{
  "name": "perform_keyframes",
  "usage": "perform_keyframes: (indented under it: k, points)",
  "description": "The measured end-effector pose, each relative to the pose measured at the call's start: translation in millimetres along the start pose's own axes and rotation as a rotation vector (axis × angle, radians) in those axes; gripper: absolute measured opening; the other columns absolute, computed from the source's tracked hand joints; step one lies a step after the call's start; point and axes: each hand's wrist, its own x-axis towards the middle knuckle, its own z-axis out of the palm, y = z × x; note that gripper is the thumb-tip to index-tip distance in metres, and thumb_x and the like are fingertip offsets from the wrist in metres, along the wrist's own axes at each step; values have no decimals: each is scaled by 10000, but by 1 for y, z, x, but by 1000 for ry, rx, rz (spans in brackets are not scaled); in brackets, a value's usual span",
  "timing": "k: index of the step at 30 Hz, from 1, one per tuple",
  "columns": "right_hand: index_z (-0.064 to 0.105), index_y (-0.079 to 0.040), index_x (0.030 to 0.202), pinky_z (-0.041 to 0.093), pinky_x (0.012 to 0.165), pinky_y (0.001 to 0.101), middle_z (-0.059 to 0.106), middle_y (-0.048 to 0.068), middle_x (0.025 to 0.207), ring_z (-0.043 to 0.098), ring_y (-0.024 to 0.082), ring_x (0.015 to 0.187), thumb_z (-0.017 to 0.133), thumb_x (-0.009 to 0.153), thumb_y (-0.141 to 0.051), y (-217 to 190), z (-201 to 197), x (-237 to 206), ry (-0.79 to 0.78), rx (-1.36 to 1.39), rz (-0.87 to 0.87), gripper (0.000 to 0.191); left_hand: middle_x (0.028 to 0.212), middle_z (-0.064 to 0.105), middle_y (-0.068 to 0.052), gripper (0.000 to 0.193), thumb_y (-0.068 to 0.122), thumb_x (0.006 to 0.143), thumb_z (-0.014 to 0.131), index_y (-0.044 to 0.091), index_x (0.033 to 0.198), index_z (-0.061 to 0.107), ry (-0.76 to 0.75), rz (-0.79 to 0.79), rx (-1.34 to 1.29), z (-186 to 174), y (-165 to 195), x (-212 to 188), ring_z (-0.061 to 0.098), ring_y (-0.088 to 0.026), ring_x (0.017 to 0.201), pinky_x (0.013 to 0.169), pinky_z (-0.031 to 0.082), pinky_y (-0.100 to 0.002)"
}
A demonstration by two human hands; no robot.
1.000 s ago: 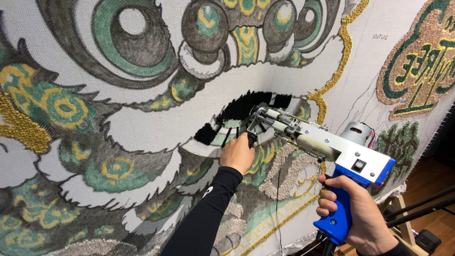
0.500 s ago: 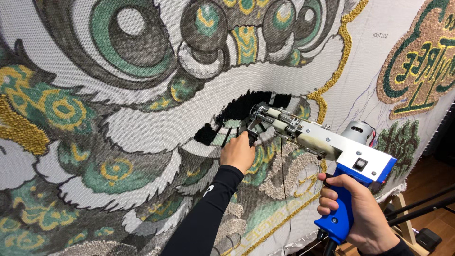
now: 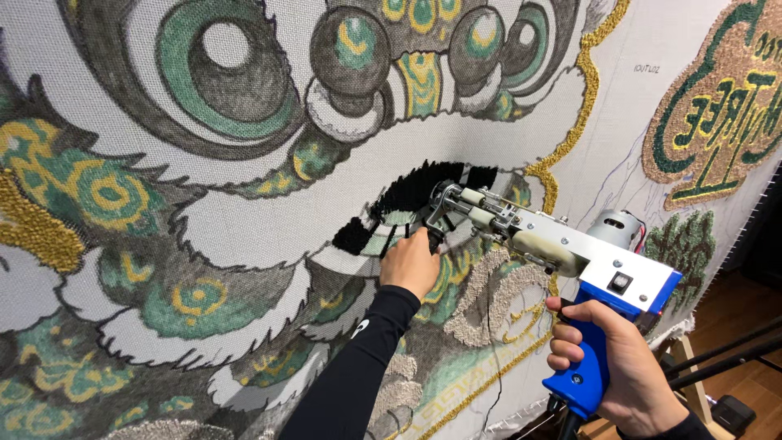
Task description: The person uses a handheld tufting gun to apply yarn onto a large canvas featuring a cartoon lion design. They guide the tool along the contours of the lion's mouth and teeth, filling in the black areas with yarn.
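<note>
2 hands on tufting gun (image 3: 554, 244): right hand (image 3: 611, 363) wrapped around blue grip, left hand (image 3: 410, 262) closed on front handle, nose against printed cloth (image 3: 244, 228). Risk: uneven pressure, snagged or torn backing beside black pile (image 3: 407, 191).

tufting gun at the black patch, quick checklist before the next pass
1. Right hand wrapped around the blue handle of the tufting gun: ok.
2. Left hand on the front grip beneath the gun's nose: ok.
3. Gun's tip against the cloth at the black tufted patch: ok.
4. Left fingers away from the needle: cannot tell, hidden behind the hand.
5. Thin cord hanging below the gun, away from both hands: ok.
6. Yarn threaded into the needle: cannot tell.
</note>
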Motion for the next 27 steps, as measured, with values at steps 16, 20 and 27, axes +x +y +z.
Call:
perform_keyframes:
  k: [16,20,27]
  points:
    - [562,-31,1035,380,508,304,396,-21,635,383,104,503,575,863,-151,-1,1,2,32,-29,-18,210,902,749,-191,298,256,979,668,5,1138,642,10,-7,-16,2,3,3,757,-331,785,727,614,-433]
    - [591,-2,1096,374,509,300,383,-24,624,374,102,503,559,866,-160,-5,2,-1,64,-50,-20,280,909,748,-199,320,246,947,685,2,1147,632,38,26,-19,5,2,6,758,-336,798,725,615,-433]
    - [651,52,1191,358,483,301,371,-28,587,359,96,482,539,869,-155,-14,-30,10,30,-150,-49,398,868,747,-138,332,286,957,697,25,1154,643,50,-31,-239,25,7,3,739,-262,730,698,602,-392]
